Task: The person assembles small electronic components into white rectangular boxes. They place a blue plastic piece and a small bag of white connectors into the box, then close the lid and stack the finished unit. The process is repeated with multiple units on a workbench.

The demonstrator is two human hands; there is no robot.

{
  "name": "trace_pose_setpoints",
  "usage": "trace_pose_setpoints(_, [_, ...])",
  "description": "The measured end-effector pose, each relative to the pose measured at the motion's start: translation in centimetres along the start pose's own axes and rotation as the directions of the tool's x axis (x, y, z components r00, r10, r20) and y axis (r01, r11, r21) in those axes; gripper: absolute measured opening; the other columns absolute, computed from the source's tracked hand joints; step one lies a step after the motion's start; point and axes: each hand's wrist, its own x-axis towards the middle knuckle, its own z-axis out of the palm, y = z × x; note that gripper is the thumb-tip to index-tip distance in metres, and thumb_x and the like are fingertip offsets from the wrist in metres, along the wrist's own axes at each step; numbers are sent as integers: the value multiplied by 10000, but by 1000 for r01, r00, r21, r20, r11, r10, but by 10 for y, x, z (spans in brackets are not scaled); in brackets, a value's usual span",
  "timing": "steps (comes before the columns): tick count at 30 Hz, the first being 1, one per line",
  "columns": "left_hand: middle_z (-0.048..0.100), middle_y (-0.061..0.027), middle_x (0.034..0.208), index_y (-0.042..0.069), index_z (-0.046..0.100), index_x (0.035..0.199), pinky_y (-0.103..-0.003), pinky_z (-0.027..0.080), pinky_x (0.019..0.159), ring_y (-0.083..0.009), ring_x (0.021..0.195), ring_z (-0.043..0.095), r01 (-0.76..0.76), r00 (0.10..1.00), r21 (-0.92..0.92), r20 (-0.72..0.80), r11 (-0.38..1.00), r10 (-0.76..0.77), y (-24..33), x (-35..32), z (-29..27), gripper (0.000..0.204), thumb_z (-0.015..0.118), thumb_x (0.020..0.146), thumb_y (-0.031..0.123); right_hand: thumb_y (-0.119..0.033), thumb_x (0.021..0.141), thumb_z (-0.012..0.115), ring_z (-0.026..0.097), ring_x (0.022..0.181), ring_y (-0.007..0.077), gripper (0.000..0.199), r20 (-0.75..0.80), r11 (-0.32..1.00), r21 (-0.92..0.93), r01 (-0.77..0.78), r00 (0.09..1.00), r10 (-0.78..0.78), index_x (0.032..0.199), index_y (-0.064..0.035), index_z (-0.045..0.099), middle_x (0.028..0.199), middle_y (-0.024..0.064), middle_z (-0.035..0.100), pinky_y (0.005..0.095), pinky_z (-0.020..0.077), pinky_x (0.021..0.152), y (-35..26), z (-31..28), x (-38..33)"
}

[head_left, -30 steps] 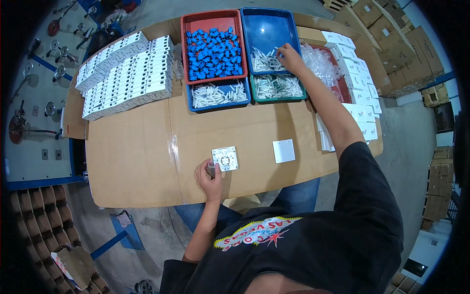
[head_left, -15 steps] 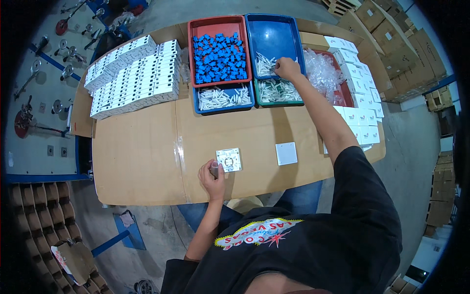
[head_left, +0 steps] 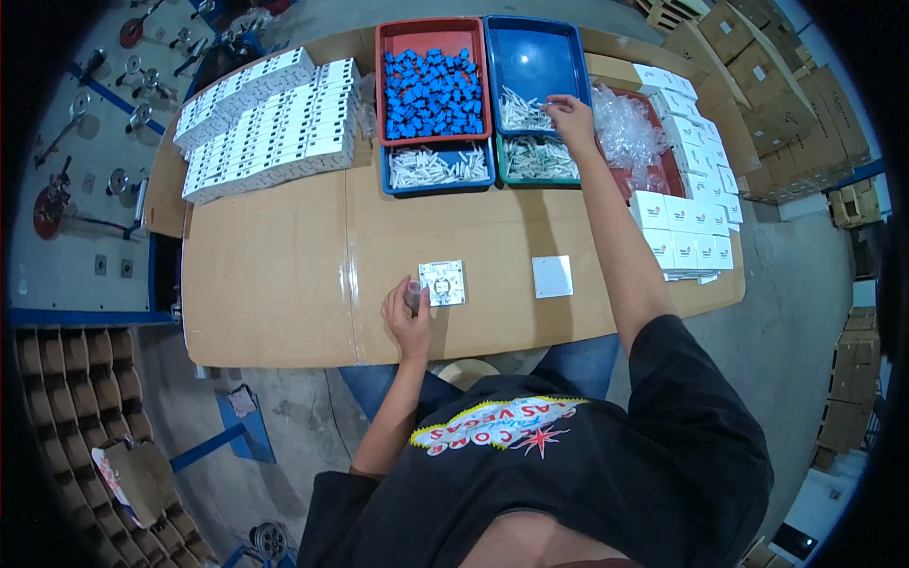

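Currently, the left hand (head_left: pixel 407 317) rests on the brown cardboard tabletop (head_left: pixel 265 275), its thumb and fingers curled around a small, greyish, see-through cylinder (head_left: pixel 413 295). Just right of it lies a square white plate with printed markings (head_left: pixel 442 282); farther right, well apart, lies a plain, flat white square plate (head_left: pixel 553 276). The right hand (head_left: pixel 574 121) reaches to the far side, over the right edge of a rectangular blue plastic tray (head_left: pixel 535 57) with slim white pieces (head_left: pixel 519 111) at its near end. Its fingertips are drawn narrowly together; whether they pinch a piece, I cannot tell.
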Motion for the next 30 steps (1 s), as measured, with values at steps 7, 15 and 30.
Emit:
trace_pose_setpoints(7, [705,-107,1147,-39,651,1274,-326,511,935,-186,1030,668,367,930,-472,176,801,-323,33,22,-5,375,572,1067,264,-133,881,807,547,611,47,187,285,989,47,-139,951,120,997,-18,718,700,-41,612,213,412,541,-91,22,-182])
trace_pose_setpoints(15, [685,-117,1222,-44,592,1351,-318,495,945,-159,1031,632,827,531,-505,846,247,-49,130,39,-31,498,480,1095,368,-75,903,781,609,747,36,142,459,919,261,-297,875,153,1018,-18,721,928,32,722,199,455,608,-147,1,-280])
trace_pose_setpoints(30, [686,-64,1199,45,617,1286,-329,505,940,-182,1098,661,904,364,-333,928,267,-75,154,4,-65,399,508,1092,376,-58,894,733,573,860,82,123,826,999,-8,45,563,-19,1015,-36,744,1105,24,682,239,448,729,-181,-24,-305])
